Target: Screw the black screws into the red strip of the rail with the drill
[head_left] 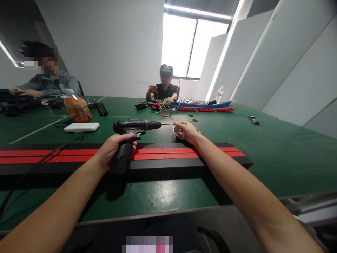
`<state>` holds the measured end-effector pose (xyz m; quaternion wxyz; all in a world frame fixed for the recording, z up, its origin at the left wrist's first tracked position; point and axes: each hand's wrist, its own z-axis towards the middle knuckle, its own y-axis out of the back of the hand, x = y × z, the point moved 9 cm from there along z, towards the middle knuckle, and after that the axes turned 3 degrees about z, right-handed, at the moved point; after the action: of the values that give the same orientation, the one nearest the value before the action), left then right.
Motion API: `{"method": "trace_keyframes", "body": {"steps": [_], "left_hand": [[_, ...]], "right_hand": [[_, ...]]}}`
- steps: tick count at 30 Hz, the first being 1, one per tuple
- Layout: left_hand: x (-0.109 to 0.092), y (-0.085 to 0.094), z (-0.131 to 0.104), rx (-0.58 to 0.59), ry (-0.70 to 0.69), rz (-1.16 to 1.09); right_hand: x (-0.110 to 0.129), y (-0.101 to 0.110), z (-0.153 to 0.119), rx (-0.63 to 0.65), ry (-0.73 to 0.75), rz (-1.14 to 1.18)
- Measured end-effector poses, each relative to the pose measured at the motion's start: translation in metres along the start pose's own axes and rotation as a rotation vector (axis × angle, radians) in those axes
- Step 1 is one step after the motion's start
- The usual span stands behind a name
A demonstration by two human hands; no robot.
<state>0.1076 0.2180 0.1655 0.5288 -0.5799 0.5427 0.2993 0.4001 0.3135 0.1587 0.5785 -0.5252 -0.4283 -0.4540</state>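
While the left hand [112,147] clasps the drill [129,125], the right hand [187,131] pinches its bit [167,124]. A red-and-black bar [165,153] parallels the bench's near edge [168,211].

A black cordless drill [127,126] is held up, body roughly level, near a long black bar [165,154] striped in red. A thin bit [167,124] juts from its front toward a round metal bowl [177,136].
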Motion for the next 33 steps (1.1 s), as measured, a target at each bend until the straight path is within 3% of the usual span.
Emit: {"method": "trace_keyframes", "body": {"steps": [12, 33], "left_hand": [[-0.0003, -0.0018, 0.0004, 0.005, -0.005, 0.002], [-0.0008, -0.0016, -0.0007, -0.002, 0.006, 0.019]], "right_hand": [[-0.0007, -0.0073, -0.0019, 0.077, 0.020, -0.044], [-0.0036, -0.0099, -0.0003, 0.083, 0.031, -0.094]]}}
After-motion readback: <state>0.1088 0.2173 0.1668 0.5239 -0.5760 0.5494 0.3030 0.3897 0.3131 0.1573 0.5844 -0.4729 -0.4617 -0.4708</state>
